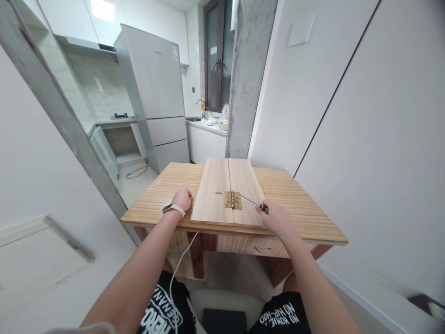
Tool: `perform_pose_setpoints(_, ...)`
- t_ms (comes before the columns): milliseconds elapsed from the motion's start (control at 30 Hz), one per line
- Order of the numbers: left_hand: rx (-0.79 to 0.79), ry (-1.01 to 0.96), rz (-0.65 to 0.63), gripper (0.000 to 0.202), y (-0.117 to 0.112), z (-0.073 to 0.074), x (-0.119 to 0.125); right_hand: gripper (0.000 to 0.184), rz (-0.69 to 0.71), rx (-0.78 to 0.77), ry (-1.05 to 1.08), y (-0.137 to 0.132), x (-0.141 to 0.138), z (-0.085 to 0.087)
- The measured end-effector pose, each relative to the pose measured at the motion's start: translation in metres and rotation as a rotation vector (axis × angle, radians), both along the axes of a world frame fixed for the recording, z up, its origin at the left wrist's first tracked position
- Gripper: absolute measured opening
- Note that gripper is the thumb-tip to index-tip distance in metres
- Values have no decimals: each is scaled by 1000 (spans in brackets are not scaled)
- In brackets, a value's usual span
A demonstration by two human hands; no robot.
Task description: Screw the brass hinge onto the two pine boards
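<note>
Two pale wooden boards (213,178) lie side by side on the wooden table, joined across their seam by a brass hinge (232,200). Screw heads seem to show on the hinge leaves. In my right hand (276,217) is a screwdriver (264,208) with a black and yellow handle, its thin shaft slanting left. The screwdriver's tip reaches the hinge's upper right corner. My left hand (183,199) rests curled on the table, just left of the boards; its fingers are closed and whatever they may hold is hidden. A small dark mark (219,193) shows left of the hinge.
The table (306,204) extends past the boards on both sides, with a drawer (253,245) below its front edge. A white cable (184,253) hangs in front, near my left leg. A wall (375,139) stands close on the right; a fridge (167,88) is beyond the table.
</note>
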State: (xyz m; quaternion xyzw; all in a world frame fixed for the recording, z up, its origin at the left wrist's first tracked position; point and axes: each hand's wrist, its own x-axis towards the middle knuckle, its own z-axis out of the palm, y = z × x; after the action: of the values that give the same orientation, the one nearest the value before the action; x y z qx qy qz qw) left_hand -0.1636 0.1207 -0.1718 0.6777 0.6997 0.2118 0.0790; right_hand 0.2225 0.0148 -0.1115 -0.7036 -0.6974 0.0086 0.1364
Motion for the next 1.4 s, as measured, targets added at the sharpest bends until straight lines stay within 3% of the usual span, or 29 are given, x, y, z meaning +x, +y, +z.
perform_pose_setpoints(167,104,-64,-42,10,3,11,15,26,-31,6,68,-8,2,-10)
perform_pose_setpoints(300,141,-190,-188,12,11,24,51,25,-37,26,193,-14,-5,-14)
perform_pose_setpoints(467,132,-184,-298,15,28,29,87,20,38,69,470,-28,-18,-18)
perform_pose_setpoints(633,138,-167,-365,14,40,28,98,19,73,63,546,-40,-18,-25)
perform_pose_setpoints(800,133,-222,-399,20,36,23,101,20,69,77,589,-47,-13,-25)
perform_pose_setpoints(1000,148,-172,-339,37,20,13,99,13,124,151,578,-44,-4,-15)
perform_pose_setpoints(1167,76,16,-332,76,-1,13,101,20,217,300,572,-24,7,4)
perform_pose_setpoints(1300,22,29,-345,115,-17,15,105,30,154,387,769,-4,11,26)
perform_pose_setpoints(1400,26,58,-357,127,-27,16,110,42,133,444,906,12,9,40)
